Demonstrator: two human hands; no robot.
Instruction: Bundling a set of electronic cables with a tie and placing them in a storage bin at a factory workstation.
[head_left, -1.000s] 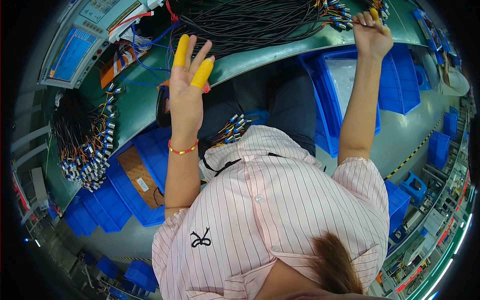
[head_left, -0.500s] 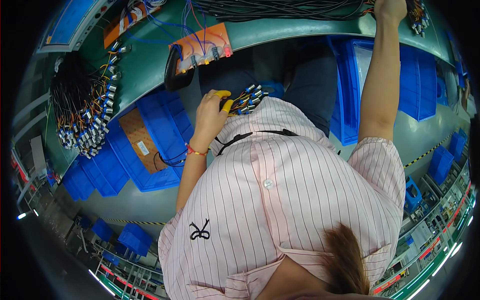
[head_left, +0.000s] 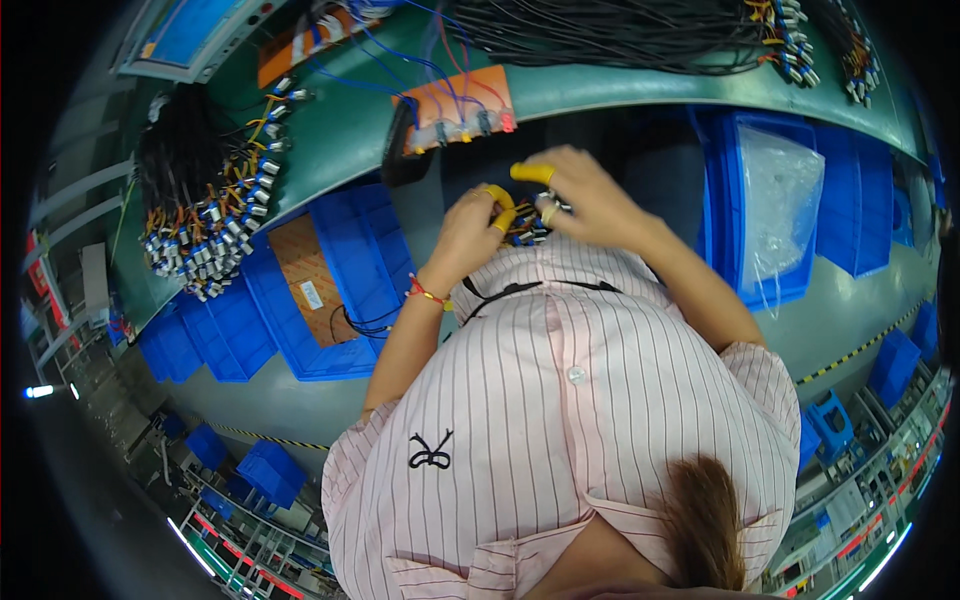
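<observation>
Over my lap, my left hand is closed round a bundle of cables with silver and blue connector ends and yellow-orange wires. Yellow finger covers sit on its thumb and forefinger. Just right of it is my right hand, slightly smeared by motion, with a yellow-covered forefinger stretched out and apart from the thumb. Its thumb is close to the silver connector ends; whether it touches them I cannot tell. The black part of the held cables is hidden below my hands.
On the green table lie a cable pile at left and long black cables at the far side. An orange board with coloured connectors reaches the table edge. Blue bins stand underneath, one holding clear plastic.
My right hand has come back from the cables at the far right of the table to beside my left hand. The left hand still grips the bundle. The view has shifted slightly.
</observation>
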